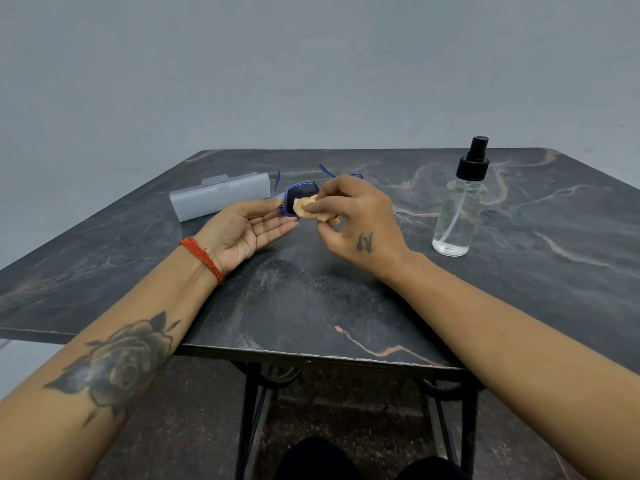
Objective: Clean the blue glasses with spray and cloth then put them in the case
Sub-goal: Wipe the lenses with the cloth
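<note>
- Setting: a plain grey wall stood behind a dark marbled table (346, 306) with pale and copper veins, carried on a black metal frame.
- Blue glasses (300, 197): held above the table near its middle, between the two hands, one dark lens facing the camera, the temples pointing away toward the wall; the far lens was largely hidden behind the right hand.
- Left hand (247, 226): palm up, fingers nearly straight; thumb and fingertips pinched the outer edge of the frame. A red thread band circled the wrist, and a rose tattoo marked the forearm.
- Right hand (353, 216): fingers curled, pinching a tan cloth (308, 208) and pressing it against the near lens. A small tattoo showed on the back of the hand.
- Case (221, 195): a translucent white oblong box, lying closed on the table behind the left hand, just beside the glasses.
- Spray bottle (460, 209): clear, black pump top, standing upright on the table to the right, well apart from the hands, with a little liquid at the bottom.
</note>
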